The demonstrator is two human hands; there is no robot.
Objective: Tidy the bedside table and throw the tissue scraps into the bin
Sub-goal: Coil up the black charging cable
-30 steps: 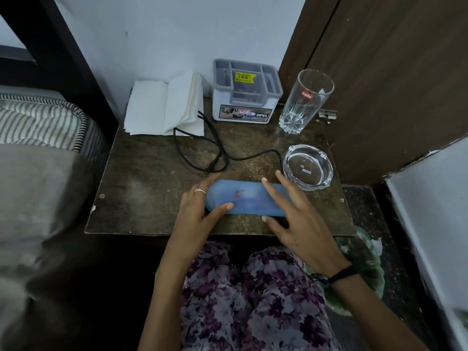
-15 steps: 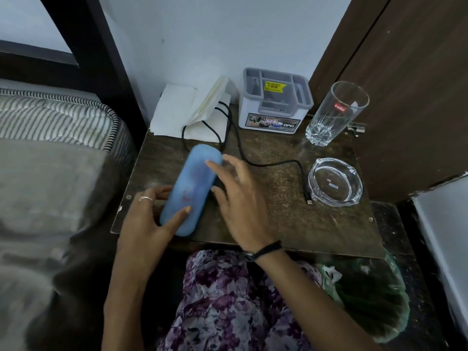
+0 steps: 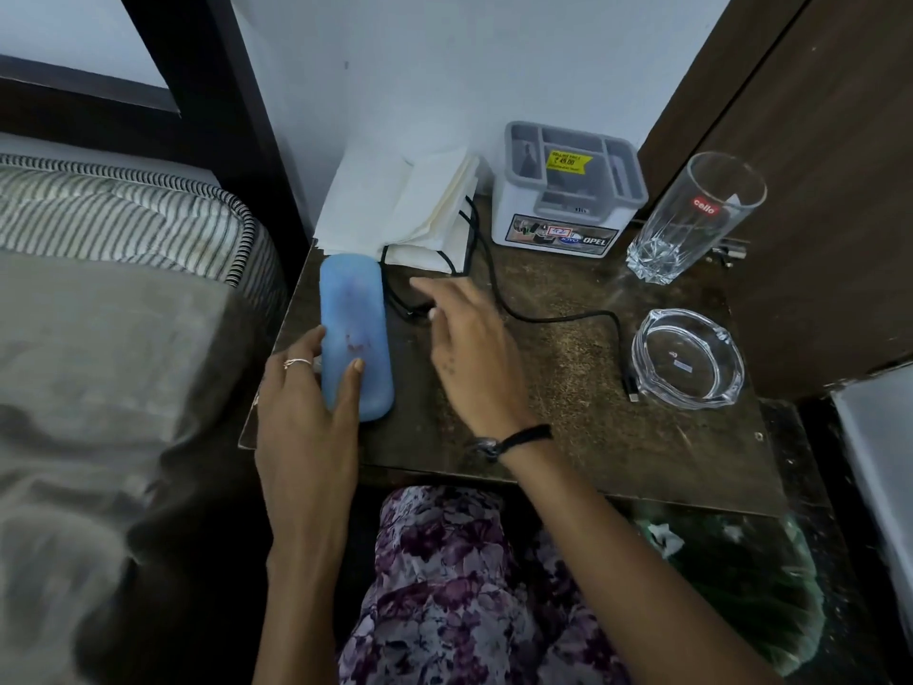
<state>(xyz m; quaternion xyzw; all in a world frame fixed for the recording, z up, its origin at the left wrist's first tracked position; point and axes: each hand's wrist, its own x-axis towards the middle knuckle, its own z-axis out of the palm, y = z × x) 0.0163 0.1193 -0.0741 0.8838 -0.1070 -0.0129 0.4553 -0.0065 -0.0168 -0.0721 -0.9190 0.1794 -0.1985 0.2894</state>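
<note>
From the head camera, looking down on the bedside table, a dark, scuffed wooden top. At the back stands one grey-and-white organiser box with a yellow price sticker, and just right of it one tall empty glass with a red label. One clear glass ashtray sits near the right edge. One black cable snakes across the middle, its plug end lying just beside the ashtray, its other end looping up over the stack of white tissue paper in the back left corner.

Now the blue case: long, rounded, pale blue with a small reddish mark on top. It lies lengthwise along the table's left side, its far end touching the tissue stack. The left hand holds its near half, thumb on top, fingers wrapped round the left side, a ring on one finger. The right hand hovers just right of the case over the cable loops, fingers loosely spread and holding nothing, a black band on the wrist.

Below the table's right front corner, one green bin, blurred, with white scraps inside. A striped mattress flanks the left.
</note>
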